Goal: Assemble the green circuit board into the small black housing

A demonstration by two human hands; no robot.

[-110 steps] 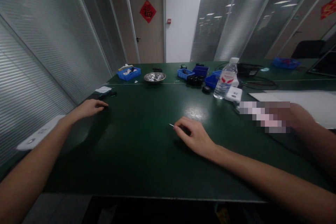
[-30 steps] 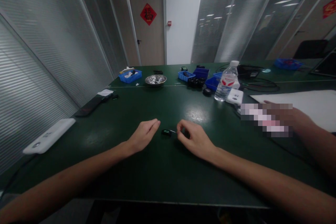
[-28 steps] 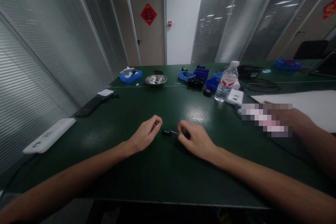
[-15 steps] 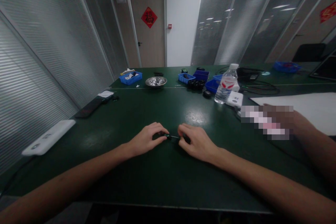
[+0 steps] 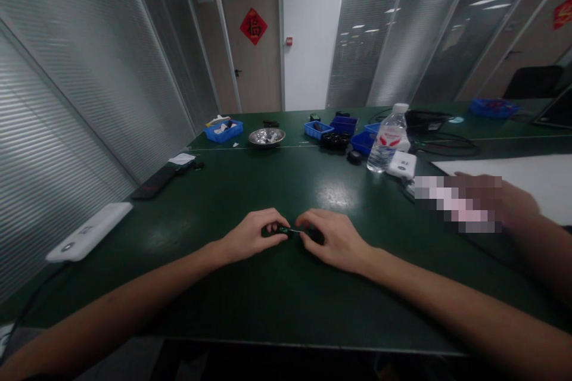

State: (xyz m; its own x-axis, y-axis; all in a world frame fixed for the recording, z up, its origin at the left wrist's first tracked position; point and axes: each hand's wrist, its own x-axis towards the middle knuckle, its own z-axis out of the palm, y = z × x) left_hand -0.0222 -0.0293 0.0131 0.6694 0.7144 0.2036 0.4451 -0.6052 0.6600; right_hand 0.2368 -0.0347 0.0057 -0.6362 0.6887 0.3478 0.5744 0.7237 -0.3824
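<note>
Both my hands rest near the middle of the dark green table. My left hand is closed, its fingertips pinching a small black part with a green spot. My right hand is closed round a thin metal tool whose tip reaches the small part. The two hands almost touch across the part.
Another person's arm lies on the table at the right, by white paper. A water bottle, a white box, blue bins, a metal bowl stand at the back. A white device and a black phone lie at left.
My left hand came from the far left of the table to the middle, set down the small black part, then closed on it. My right hand kept the tool and shifted slightly left.
</note>
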